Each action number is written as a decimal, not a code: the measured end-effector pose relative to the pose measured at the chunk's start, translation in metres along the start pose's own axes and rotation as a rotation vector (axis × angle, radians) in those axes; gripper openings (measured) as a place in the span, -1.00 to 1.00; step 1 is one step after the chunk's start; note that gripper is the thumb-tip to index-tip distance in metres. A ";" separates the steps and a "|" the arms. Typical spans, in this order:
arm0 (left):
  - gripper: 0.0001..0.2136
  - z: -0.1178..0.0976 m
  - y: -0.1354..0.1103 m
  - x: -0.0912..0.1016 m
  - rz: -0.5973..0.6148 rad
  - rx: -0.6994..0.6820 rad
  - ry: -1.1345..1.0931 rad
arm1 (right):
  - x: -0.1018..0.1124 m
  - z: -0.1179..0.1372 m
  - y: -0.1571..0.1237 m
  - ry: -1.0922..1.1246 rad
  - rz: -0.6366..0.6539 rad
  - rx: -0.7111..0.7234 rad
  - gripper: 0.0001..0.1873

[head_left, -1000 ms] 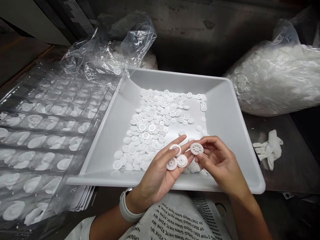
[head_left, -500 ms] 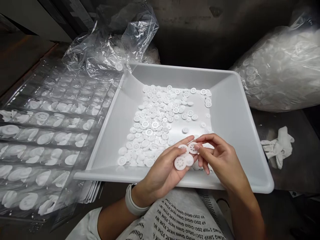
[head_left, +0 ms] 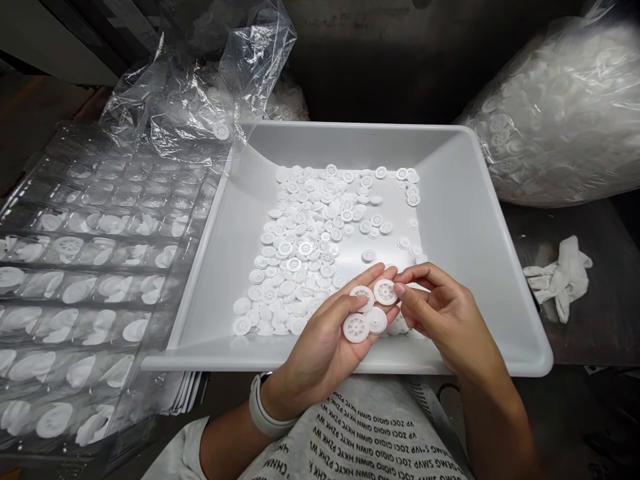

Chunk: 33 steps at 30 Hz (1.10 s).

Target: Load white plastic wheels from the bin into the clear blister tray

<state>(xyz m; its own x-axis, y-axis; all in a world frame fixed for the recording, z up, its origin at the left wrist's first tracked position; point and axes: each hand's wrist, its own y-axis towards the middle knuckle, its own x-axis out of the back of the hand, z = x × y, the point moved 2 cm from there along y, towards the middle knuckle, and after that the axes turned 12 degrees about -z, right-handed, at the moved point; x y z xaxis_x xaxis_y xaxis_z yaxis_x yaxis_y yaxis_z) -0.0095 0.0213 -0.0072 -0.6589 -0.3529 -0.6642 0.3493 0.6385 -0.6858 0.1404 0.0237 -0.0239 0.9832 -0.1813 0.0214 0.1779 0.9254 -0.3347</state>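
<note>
My left hand (head_left: 327,337) is held palm up over the near edge of a white tray (head_left: 465,227), fingers loosely curled, with several small white plastic wheels (head_left: 369,310) resting on its fingers and under its thumb. My right hand (head_left: 440,313) is beside it, thumb and fingers pinched on the rightmost of those wheels (head_left: 385,292). A heap of the same white wheels (head_left: 320,240) covers the tray floor beyond my hands.
Clear blister trays (head_left: 85,267) with wheels in their pockets lie stacked on the left. A crumpled clear bag (head_left: 200,87) sits behind them. A large full bag of white parts (head_left: 560,113) stands at the right, with a white glove (head_left: 560,280) in front of it.
My right hand brought the wheel it pinches down onto my left hand's fingers, beside the others. The view has tilted down slightly.
</note>
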 end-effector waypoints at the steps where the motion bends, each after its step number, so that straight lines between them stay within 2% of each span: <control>1: -0.58 0.000 0.000 0.000 0.001 0.001 0.000 | 0.000 0.000 0.000 0.000 -0.006 0.001 -0.77; 13: -0.60 0.000 0.001 0.000 -0.023 0.032 -0.018 | 0.003 0.001 0.000 -0.030 -0.064 0.010 -0.86; 25: -0.59 -0.002 0.001 -0.002 -0.065 0.044 -0.058 | 0.004 0.001 -0.002 -0.089 -0.047 0.017 -0.93; 33: -0.57 -0.002 0.000 -0.001 -0.062 0.042 -0.070 | 0.002 0.001 -0.001 -0.115 -0.042 0.022 -0.91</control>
<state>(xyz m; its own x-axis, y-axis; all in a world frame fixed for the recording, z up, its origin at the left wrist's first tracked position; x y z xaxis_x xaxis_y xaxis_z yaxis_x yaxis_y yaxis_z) -0.0098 0.0231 -0.0058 -0.6326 -0.4390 -0.6380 0.3372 0.5854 -0.7373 0.1419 0.0224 -0.0228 0.9727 -0.1821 0.1436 0.2190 0.9251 -0.3102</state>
